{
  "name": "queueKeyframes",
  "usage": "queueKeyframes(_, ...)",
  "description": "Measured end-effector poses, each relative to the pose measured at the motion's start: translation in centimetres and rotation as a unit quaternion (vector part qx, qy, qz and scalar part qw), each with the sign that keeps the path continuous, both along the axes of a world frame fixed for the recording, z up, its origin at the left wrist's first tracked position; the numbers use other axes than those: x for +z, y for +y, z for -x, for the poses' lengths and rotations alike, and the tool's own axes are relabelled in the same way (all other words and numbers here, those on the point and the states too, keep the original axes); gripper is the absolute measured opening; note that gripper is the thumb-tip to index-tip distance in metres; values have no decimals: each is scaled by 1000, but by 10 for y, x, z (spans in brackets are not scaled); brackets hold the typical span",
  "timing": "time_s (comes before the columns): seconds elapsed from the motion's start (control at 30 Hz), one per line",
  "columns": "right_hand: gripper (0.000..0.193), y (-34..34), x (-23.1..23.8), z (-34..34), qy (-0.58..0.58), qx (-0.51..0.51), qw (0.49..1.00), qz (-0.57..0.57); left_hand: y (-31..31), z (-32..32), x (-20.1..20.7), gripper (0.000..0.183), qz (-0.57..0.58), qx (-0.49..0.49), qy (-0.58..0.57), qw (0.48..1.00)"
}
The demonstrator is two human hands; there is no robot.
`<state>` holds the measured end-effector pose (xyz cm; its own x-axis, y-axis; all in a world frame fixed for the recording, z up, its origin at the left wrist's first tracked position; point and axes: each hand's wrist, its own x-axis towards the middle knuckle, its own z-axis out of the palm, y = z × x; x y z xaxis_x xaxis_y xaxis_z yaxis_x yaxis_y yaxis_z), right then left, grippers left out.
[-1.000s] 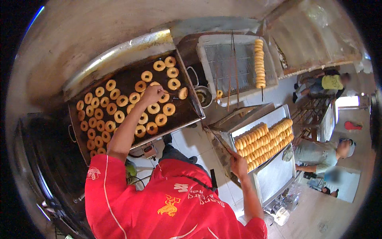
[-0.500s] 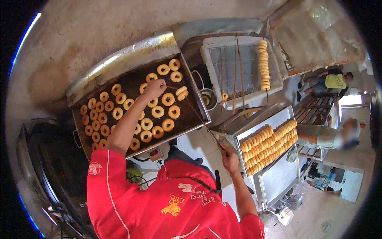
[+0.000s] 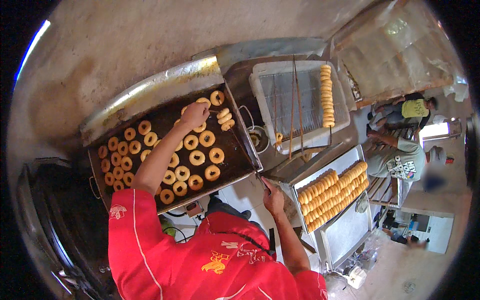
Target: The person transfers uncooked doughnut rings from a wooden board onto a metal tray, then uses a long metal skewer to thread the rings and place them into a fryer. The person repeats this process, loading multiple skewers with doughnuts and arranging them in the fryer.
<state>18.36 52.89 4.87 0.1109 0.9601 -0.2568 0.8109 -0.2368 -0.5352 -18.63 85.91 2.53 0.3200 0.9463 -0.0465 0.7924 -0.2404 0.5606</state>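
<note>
Many golden ring doughnuts lie spread in a wide, dark-bottomed metal frying pan. My left hand is closed over its far right part, around what looks like a thin stick. Doughnuts under that hand and forearm are partly hidden. Outside the pan's near right corner, my right hand grips the end of a long skewer. The skewer slants over the pan towards my left hand, with three doughnuts threaded near its far end.
A metal tray of doughnut rows stands at right. Behind it, a pale plastic tub carries long sticks and a loaded doughnut skewer. A small pot sits beside the pan. Two people are at far right.
The skewer now carries three doughnuts instead of two. My right hand has moved left towards the pan's corner. A person at the right has leaned further into view.
</note>
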Motion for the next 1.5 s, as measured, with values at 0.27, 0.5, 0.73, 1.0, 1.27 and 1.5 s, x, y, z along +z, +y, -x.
queueKeyframes(0.27, 49, 49, 7, 17, -60, 6, 996, -64, 70, 20, -64, 16, 16, 126, 18, 992)
queueKeyframes(0.5, 43, -8, -21, -79, 96, 18, 990, -99, -23, 22, 39, 18, 29, 83, -99, 991)
queueKeyframes(0.73, 42, -26, 40, -132, 47, 84, 995, -34, -163, -10, 5, 16, 6, 95, -120, 988)
queueKeyframes(1.0, 45, 7, 79, -127, -59, 199, 977, -43, -145, 13, -20, 23, 82, 222, 57, 970)
queueKeyframes(1.27, 41, 38, 6, -87, 19, 146, 988, -34, -140, 5, 11, 19, 79, 179, 16, 980)
queueKeyframes(1.5, 39, 50, 5, -62, -8, 161, 985, -65, -81, 84, -31, 18, 28, 261, 48, 964)
